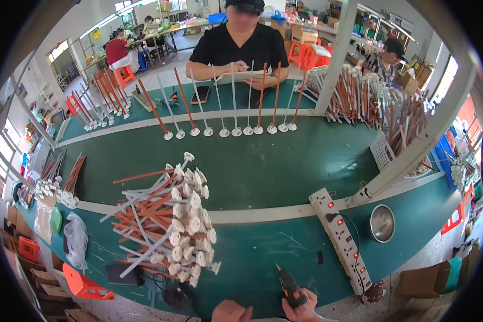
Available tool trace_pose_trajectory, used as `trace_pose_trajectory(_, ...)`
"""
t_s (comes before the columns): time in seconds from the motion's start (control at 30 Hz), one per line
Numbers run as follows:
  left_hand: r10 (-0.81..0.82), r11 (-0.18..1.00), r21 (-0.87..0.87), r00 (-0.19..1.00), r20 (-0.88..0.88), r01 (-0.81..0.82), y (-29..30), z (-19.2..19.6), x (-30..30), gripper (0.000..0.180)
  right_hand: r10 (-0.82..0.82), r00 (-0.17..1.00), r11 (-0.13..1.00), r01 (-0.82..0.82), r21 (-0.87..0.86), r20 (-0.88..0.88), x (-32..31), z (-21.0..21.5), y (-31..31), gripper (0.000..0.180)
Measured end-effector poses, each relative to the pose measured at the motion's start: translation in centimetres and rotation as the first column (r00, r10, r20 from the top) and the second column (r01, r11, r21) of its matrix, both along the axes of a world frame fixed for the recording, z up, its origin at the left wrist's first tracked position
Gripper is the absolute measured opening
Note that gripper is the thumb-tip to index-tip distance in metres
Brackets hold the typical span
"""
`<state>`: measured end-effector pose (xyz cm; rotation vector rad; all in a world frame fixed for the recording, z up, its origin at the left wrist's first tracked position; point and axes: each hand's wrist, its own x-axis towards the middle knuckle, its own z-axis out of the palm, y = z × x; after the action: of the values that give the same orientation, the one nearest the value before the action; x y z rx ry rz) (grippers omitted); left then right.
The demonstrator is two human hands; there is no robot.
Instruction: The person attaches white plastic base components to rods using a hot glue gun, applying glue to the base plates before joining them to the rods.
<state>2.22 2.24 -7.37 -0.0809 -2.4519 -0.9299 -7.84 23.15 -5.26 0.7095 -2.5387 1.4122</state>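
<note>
At the lower edge my right hand (300,306) grips a glue gun (288,285), dark green with orange parts, its nozzle pointing up and away over the green table. A pale cord trails from the hand. To its left my left hand (231,311) is curled closed and partly cut off by the picture's edge; what it holds, if anything, is hidden. Beyond it lies a large pile of brown and grey sticks (139,214) with round white bases (193,225). Farther off, a row of similar sticks stands upright on white bases (236,131).
A white power strip (341,241) with red lights lies right of the glue gun, beside a metal bowl (382,223). White frame bars (263,216) cross the table. A person (239,48) sits opposite, holding papers. More sticks (359,96) are heaped at far right. A plastic bag (76,241) lies left.
</note>
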Motion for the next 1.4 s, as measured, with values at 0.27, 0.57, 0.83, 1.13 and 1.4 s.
trace_pose_trajectory(0.27,-0.004,0.999,0.038,0.987,0.158,-0.002,0.0,1.2,0.2,0.027,0.059,0.988,0.947,-0.009,0.321,-0.145,0.5,-2.1,1.1,0.02)
trace_pose_trajectory(0.57,-0.038,0.999,0.041,0.995,0.094,0.034,-1.3,2.2,0.0,0.037,-0.023,0.998,0.998,0.026,0.051,-0.064,-0.3,0.3,-0.7,0.024)
trace_pose_trajectory(0.83,0.022,0.962,0.274,0.999,-0.033,-0.012,-1.4,2.5,0.3,0.03,-0.106,0.994,0.992,0.109,0.066,-0.036,0.0,-0.3,-0.5,0.028)
trace_pose_trajectory(1.13,0.09,0.947,0.317,0.987,-0.132,-0.044,-1.2,1.7,0.5,0.026,-0.067,0.997,0.995,0.07,0.074,-0.038,-0.1,-1.3,0.1,0.028)
trace_pose_trajectory(1.4,0.097,0.946,0.315,0.993,-0.072,-0.07,-1.3,2.9,0.1,0.034,-0.122,0.99,0.986,0.113,0.122,0.075,-0.9,-2.0,0.4,0.033)
